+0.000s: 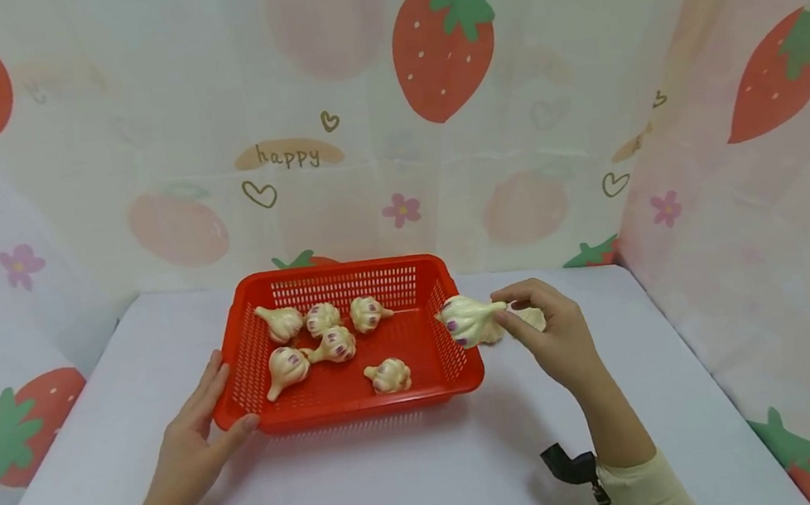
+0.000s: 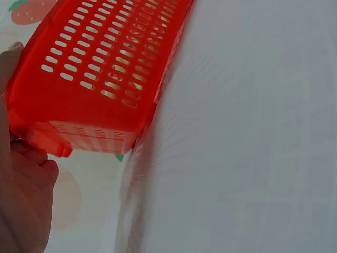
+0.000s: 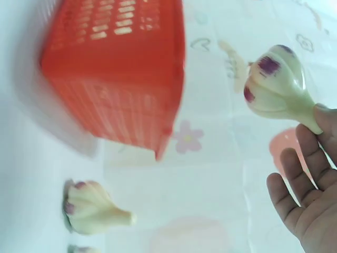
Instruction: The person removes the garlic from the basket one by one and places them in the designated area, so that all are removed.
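Observation:
A red plastic basket (image 1: 422,400) stands on the table with several garlic bulbs inside, among them one bulb (image 1: 389,376) apart from the rest near the front. My left hand (image 1: 190,448) grips the basket's left end; in the left wrist view, its fingers (image 2: 37,158) curl beneath the rim. Thumb and fingertips of my right hand (image 1: 552,331) pinch the stem of a garlic bulb (image 1: 467,320), cream with purple patches. This bulb (image 3: 276,84) is raised beside the basket's right rim, its round end toward the basket.
More garlic lies on the table right of the basket, partly behind my right hand; the right wrist view shows one bulb (image 3: 95,208) there and part of another (image 3: 84,249). A white cloth covers the table (image 1: 402,486). Strawberry-print curtains (image 1: 353,58) hang behind and at both sides.

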A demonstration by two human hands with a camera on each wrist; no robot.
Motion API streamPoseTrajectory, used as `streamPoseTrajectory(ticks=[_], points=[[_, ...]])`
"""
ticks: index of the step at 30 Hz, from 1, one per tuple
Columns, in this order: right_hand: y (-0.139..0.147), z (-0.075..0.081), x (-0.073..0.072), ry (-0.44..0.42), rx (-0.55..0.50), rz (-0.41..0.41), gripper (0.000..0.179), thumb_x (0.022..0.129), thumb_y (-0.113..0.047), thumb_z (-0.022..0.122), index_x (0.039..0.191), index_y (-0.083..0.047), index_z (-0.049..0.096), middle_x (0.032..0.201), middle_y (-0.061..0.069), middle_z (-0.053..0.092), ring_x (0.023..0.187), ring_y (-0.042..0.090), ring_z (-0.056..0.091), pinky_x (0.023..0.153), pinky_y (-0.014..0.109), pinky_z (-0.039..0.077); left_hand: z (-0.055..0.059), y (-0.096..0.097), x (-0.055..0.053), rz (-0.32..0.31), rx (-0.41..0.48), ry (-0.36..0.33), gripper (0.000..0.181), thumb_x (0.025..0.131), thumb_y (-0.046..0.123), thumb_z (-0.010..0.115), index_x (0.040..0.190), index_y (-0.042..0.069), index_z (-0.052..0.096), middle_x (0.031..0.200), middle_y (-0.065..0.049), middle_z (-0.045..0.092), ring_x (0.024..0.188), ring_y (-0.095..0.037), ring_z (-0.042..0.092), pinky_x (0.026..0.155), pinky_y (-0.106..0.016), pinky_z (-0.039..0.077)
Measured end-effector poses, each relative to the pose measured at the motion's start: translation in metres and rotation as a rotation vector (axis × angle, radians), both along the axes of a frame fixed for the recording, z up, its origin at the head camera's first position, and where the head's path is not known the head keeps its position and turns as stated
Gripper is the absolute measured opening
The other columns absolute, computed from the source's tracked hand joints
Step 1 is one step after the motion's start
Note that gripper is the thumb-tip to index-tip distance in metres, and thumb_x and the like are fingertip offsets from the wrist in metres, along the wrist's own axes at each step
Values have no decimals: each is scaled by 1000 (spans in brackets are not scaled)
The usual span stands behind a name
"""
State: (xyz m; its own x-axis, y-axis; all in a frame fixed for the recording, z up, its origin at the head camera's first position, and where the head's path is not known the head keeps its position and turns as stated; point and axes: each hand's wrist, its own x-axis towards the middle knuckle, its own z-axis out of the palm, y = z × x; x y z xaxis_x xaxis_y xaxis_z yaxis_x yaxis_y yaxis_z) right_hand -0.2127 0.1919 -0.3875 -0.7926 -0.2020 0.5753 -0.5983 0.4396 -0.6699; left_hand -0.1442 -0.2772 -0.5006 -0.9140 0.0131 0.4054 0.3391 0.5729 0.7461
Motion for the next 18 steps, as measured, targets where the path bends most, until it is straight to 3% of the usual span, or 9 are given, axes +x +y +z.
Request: streamPoseTrajectory(ticks=[9, 18], points=[[27, 10, -5, 13, -27, -62, 22, 92, -4, 75, 114, -9, 74, 112, 6, 73, 105, 5, 61, 97, 24, 49, 3, 2, -3, -3, 15, 49, 87, 85, 12, 84, 159, 12, 38, 168, -4, 29, 151, 6, 22, 104, 1, 28], [56, 5, -14, 2, 0, -185, 24, 93, -7, 76, 116, -8, 73, 117, 8, 73, 104, -2, 60, 97, 21, 46, 1, -1, -1, -2, 8, 25, 87, 86, 11, 83, 159, 11, 36, 169, -2, 27, 151, 7, 21, 105, 1, 27]])
